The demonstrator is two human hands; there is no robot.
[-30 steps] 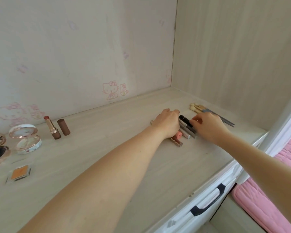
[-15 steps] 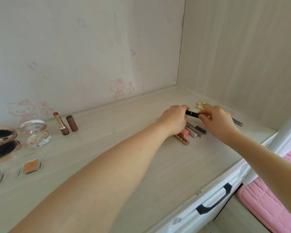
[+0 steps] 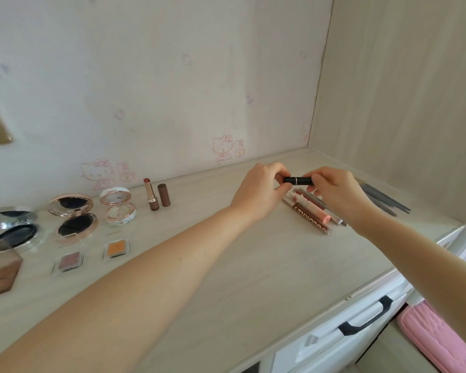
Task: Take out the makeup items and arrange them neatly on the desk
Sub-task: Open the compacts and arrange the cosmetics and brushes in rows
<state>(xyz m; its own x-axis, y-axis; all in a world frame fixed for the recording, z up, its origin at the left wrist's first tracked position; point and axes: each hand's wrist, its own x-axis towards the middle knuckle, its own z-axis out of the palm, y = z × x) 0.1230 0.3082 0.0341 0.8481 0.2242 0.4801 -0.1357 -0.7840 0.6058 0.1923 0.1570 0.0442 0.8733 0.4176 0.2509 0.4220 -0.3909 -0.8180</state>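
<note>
Head view: left hand [image 3: 261,191] and right hand [image 3: 335,193] are pinching black tube [image 3: 297,180] by its ends in curled fingers [image 3: 280,171], above gloss row [image 3: 311,212] toward right edge of counter [image 3: 226,265]; placing step, next probably laying it parallel beside row

A short tube [image 3: 297,180] spans between the left hand [image 3: 261,189] and right hand [image 3: 334,193], above lip glosses [image 3: 311,216] lying on the tabletop [image 3: 226,278]. Brushes [image 3: 382,201] lie right of the hands. A lipstick [image 3: 150,196] and compacts [image 3: 73,219] stand well to their left.
</note>
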